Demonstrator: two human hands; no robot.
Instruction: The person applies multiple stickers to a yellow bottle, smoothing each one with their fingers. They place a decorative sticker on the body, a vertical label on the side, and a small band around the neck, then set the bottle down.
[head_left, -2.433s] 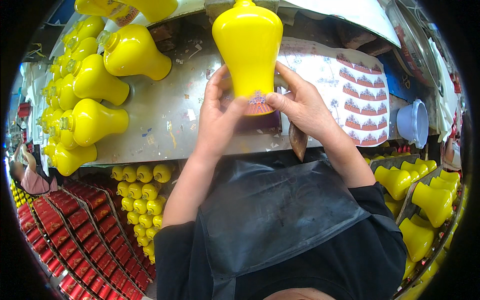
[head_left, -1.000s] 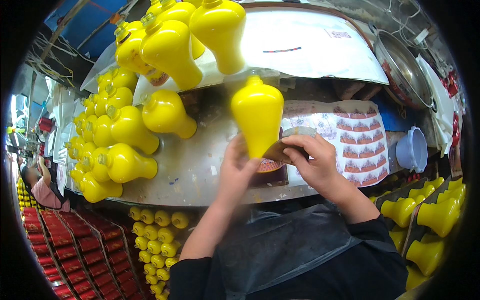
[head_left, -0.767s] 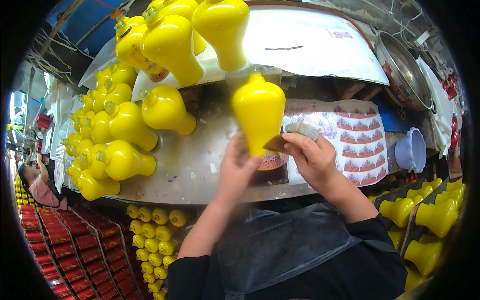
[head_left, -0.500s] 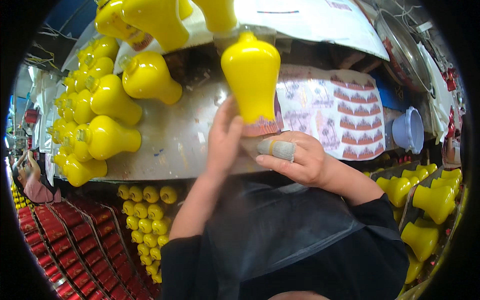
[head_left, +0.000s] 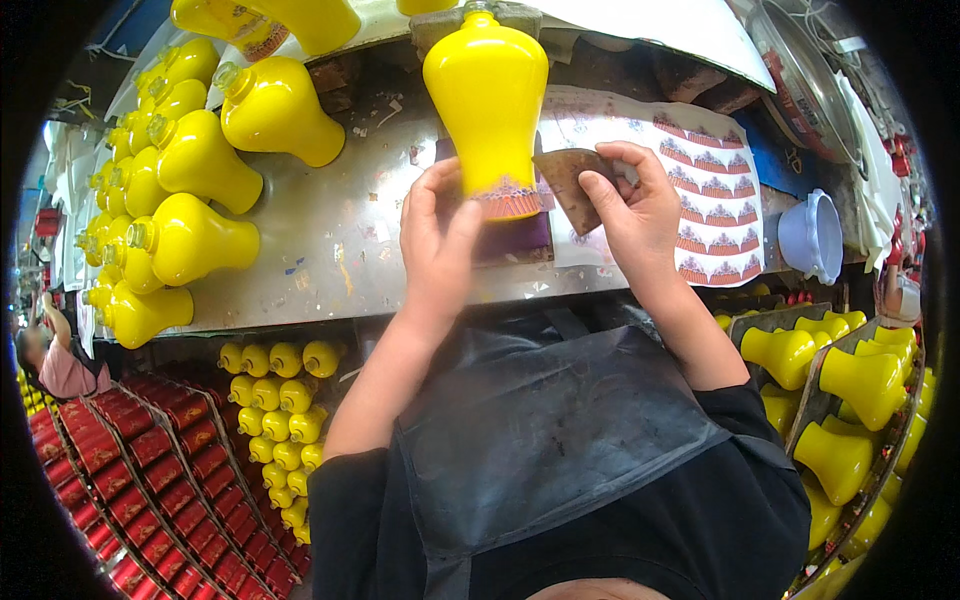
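A glossy yellow bottle [head_left: 485, 100] lies in the middle of the metal worktop, its neck at the far side and its narrower base towards me. Around that base runs a patterned decal band [head_left: 508, 199] in purple and orange-brown. My left hand [head_left: 437, 225] is at the left of the base, fingers curled against it and thumb by the decal. Between the thumb and fingers of my right hand [head_left: 635, 205] is a flat brown scraper [head_left: 575, 185], its edge close to the right side of the base. Under the bottle's near end is a purple pad [head_left: 515, 240].
A decal sheet [head_left: 715, 200] lies right of the bottle, with a lavender basin [head_left: 812, 238] beyond. Several yellow bottles [head_left: 205, 240] lie along the left side. Below the worktop are racks of yellow bottles [head_left: 845, 460] and red stacked items [head_left: 150, 480]. Another person [head_left: 65, 360] is far left.
The brown scraper now shows in my right hand, which has risen to the right of the bottle's base. My left hand stays beside the base. The whole view has shifted slightly.
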